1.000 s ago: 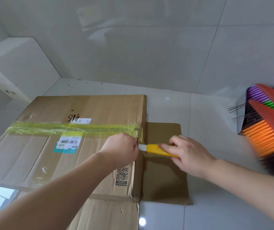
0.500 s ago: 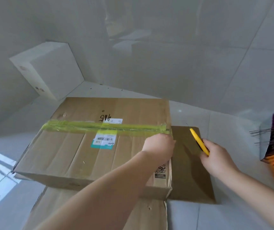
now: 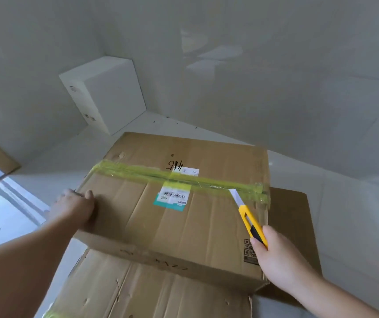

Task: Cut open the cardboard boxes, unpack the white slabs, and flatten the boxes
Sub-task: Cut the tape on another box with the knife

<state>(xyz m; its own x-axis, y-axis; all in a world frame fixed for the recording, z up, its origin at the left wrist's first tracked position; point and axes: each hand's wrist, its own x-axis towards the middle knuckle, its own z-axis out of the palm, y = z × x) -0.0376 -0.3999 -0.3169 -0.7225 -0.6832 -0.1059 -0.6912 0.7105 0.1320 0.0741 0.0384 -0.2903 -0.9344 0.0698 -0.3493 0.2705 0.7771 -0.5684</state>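
A: Box location?
B: Sealed cardboard box (image 3: 184, 226) sits on the floor (image 3: 356, 214), over flattened cardboard (image 3: 161, 294). Yellow-green tape (image 3: 138, 172) runs across its top, shipping label (image 3: 172, 198) under it.
A: Right hand?
B: Right hand (image 3: 275, 255) clamped round a yellow utility knife (image 3: 251, 222), blade tip touching the tape near the box's right edge.
A: Left?
B: Left hand (image 3: 74, 210) on the box's left edge, fingers curled over the top, gripping.
A: Anything else?
B: White block (image 3: 106, 92) in the far corner.
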